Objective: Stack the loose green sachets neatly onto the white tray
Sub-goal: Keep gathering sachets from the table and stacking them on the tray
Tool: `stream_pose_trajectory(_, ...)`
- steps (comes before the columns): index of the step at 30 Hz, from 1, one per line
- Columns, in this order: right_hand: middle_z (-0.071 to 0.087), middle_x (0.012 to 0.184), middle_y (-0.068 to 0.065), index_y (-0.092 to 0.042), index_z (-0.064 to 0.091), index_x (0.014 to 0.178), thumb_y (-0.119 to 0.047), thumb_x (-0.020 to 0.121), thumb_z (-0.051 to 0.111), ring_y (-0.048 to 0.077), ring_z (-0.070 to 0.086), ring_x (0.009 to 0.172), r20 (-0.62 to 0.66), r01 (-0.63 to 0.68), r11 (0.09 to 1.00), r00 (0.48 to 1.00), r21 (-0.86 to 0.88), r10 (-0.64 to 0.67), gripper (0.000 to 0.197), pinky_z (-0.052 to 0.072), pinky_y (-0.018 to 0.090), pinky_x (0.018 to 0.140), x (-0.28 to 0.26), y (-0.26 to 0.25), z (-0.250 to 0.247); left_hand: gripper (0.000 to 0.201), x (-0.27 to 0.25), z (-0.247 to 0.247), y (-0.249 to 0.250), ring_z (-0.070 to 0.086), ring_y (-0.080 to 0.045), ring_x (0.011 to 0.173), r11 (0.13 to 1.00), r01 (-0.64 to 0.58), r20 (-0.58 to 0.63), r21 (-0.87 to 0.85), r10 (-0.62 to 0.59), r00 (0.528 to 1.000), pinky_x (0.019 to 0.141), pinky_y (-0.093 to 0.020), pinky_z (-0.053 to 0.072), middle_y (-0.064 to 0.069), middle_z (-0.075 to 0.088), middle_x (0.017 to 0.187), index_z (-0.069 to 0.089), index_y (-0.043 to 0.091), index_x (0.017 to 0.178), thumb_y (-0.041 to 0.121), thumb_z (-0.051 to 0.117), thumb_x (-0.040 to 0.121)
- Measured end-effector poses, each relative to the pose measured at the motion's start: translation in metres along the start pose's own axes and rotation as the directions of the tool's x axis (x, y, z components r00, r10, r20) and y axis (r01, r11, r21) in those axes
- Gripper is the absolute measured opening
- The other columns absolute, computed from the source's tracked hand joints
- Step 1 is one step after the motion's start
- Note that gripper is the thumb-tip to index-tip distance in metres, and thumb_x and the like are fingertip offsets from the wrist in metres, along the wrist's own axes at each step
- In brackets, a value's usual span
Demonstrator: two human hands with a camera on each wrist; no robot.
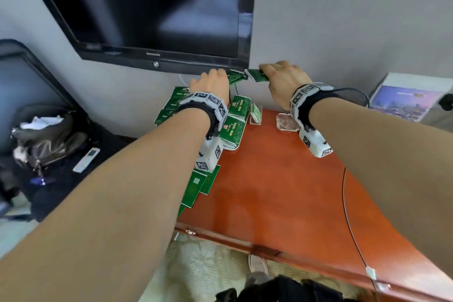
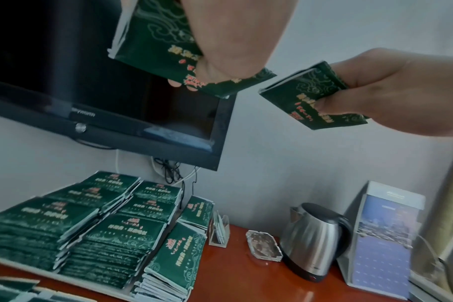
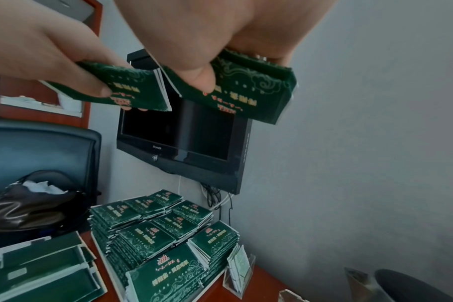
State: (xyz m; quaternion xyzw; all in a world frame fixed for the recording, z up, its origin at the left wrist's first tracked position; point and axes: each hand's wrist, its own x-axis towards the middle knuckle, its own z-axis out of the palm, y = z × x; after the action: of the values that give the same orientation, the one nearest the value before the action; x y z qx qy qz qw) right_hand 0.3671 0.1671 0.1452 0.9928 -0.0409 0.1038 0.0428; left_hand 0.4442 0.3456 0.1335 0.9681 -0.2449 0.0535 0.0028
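Both hands are raised above the red-brown table [image 1: 282, 191], close together below the TV. My left hand [image 1: 213, 81] grips a small bundle of green sachets [image 2: 155, 40] between thumb and fingers. My right hand [image 1: 282, 81] pinches a second bundle [image 3: 246, 85], whose end nearly meets the left one. Under the hands, several tall stacks of green sachets [image 2: 122, 235] stand side by side on the white tray [image 2: 73, 280]. Loose sachets [image 1: 201, 184] lie face down near the table's left front edge, partly hidden by my left forearm.
A steel kettle [image 2: 313, 239], a glass ashtray [image 2: 264, 247], a clear card holder [image 2: 219, 230] and a brochure box [image 2: 385, 235] stand right of the tray. The wall TV [image 1: 147, 7] hangs just above. A bag [image 1: 44, 135] and remote [image 1: 86, 160] lie at the left. A cable [image 1: 348, 203] crosses the table.
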Motion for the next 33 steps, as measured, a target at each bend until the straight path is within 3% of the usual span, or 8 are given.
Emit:
stream_pose_trajectory(3, 0.057, 0.135, 0.008, -0.012, 0.045, 0.142, -0.001, 0.087, 0.054, 0.032, 0.047, 0.123, 0.04, 0.098, 0.995, 0.994, 0.0, -0.098, 0.057, 0.039, 0.044, 0.1, 0.048, 0.022, 0.035, 0.053, 0.031, 0.029, 0.001, 0.047, -0.035, 0.13, 0.992, 0.118, 0.032, -0.045, -0.117, 0.993, 0.104, -0.053, 0.041, -0.015, 0.048, 0.14, 0.038, 0.006, 0.141, 0.012, 0.059, 0.092)
stream_pose_trajectory(9, 0.055, 0.139, 0.008, -0.018, 0.045, 0.145, -0.011, 0.095, 0.05, 0.035, 0.042, 0.131, 0.137, 0.241, 0.971, 0.962, -0.003, -0.238, 0.051, 0.034, 0.048, 0.108, 0.121, 0.062, 0.117, 0.068, 0.066, 0.102, 0.02, 0.03, -0.03, 0.144, 0.931, 0.354, 0.146, -0.09, -0.339, 0.929, 0.113, -0.058, 0.03, -0.012, 0.029, 0.159, 0.015, 0.008, 0.157, 0.005, 0.044, 0.096)
stream_pose_trajectory(13, 0.047, 0.148, 0.009, -0.024, 0.039, 0.151, -0.004, 0.093, 0.051, 0.036, 0.035, 0.139, 0.257, 0.301, 0.952, 0.918, 0.046, -0.303, 0.063, 0.027, 0.049, 0.116, 0.143, 0.075, 0.181, 0.078, 0.067, 0.153, 0.04, 0.02, -0.028, 0.149, 0.887, 0.448, 0.277, -0.112, -0.405, 0.871, 0.118, -0.06, 0.021, -0.011, 0.019, 0.164, 0.005, 0.01, 0.159, 0.009, 0.051, 0.095)
stream_pose_trajectory(16, 0.037, 0.156, 0.012, -0.025, 0.035, 0.153, 0.003, 0.091, 0.052, 0.037, 0.028, 0.144, 0.317, 0.351, 0.929, 0.873, 0.115, -0.37, 0.07, 0.023, 0.049, 0.12, 0.151, 0.079, 0.222, 0.083, 0.072, 0.183, 0.053, 0.023, -0.03, 0.147, 0.865, 0.488, 0.305, -0.113, -0.438, 0.846, 0.118, -0.062, 0.019, -0.014, 0.025, 0.159, 0.003, 0.009, 0.159, 0.011, 0.054, 0.094)
stream_pose_trajectory(20, 0.027, 0.16, 0.017, -0.027, 0.029, 0.155, 0.008, 0.087, 0.056, 0.04, 0.024, 0.146, 0.273, 0.478, 0.867, 0.823, 0.138, -0.498, 0.081, 0.01, 0.048, 0.121, 0.169, 0.085, 0.261, 0.089, 0.081, 0.21, 0.068, 0.021, -0.032, 0.148, 0.838, 0.532, 0.295, -0.116, -0.483, 0.825, 0.118, -0.064, 0.016, -0.015, 0.025, 0.158, -0.002, 0.009, 0.159, 0.008, 0.056, 0.092)
stream_pose_trajectory(27, 0.015, 0.164, 0.017, -0.032, 0.021, 0.157, 0.016, 0.082, 0.05, 0.039, 0.012, 0.15, 0.264, 0.563, 0.815, 0.773, 0.134, -0.577, 0.094, 0.001, 0.043, 0.118, 0.209, 0.089, 0.299, 0.079, 0.092, 0.243, 0.084, 0.002, -0.03, 0.154, 0.794, 0.602, 0.28, -0.09, -0.56, 0.78, 0.119, -0.066, 0.006, -0.011, 0.009, 0.166, 0.001, 0.011, 0.16, 0.003, 0.046, 0.095)
stream_pose_trajectory(33, 0.008, 0.164, 0.019, -0.031, 0.017, 0.158, 0.015, 0.083, 0.053, 0.039, 0.006, 0.151, 0.276, 0.611, 0.77, 0.72, 0.183, -0.637, 0.095, 0.001, 0.047, 0.121, 0.217, 0.09, 0.327, 0.083, 0.098, 0.265, 0.088, -0.008, -0.031, 0.154, 0.79, 0.607, 0.296, -0.086, -0.562, 0.772, 0.119, -0.065, 0.002, -0.011, 0.0, 0.167, 0.0, 0.009, 0.159, -0.008, 0.045, 0.091)
